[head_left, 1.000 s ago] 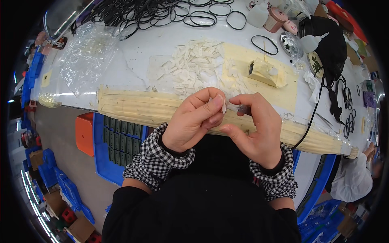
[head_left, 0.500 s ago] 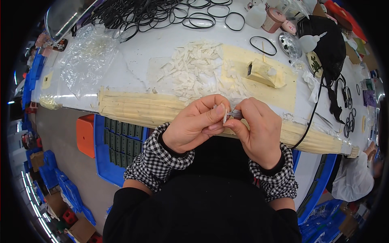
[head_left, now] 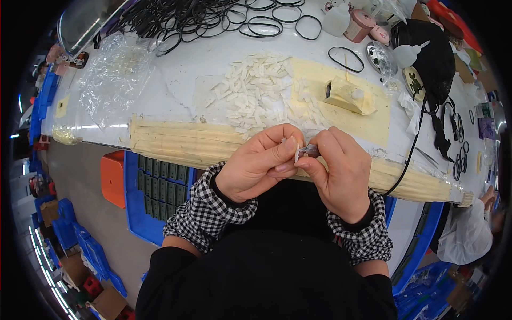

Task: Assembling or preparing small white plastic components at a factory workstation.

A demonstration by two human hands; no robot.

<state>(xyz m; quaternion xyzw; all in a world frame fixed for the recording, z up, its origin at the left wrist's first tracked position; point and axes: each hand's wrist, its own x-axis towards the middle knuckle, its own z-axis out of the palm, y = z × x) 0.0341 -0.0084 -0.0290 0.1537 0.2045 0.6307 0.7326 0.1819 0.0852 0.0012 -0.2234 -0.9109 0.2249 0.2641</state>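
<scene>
A: What is the left hand doing?
B: Its thumb and forefinger are pinched together on a small white strip, which stands roughly upright at the fingertips. The other fingers are curled in beneath.

A: And the right hand?
B: It's just beside the left, fingers bent, thumb and forefinger nearly together. A grey piece sits at the forefinger's tip, close against the strip. Whether the fingers grip that piece or it is fixed to one of them, I can't tell.

A: Where are the hands, exactly?
B: Over the padded edge of the table, on the person's side of a pile of more white strips.

A: What lies around the pile?
B: Its right side spreads onto a yellow sheet. A small yellow box rests on that sheet. Farther back there's a tangle of black bands, and to the left a crumpled clear bag.

A: Anything below the table?
B: On the left, a blue crate holding rows of dark parts, with an orange stool beside it.
</scene>
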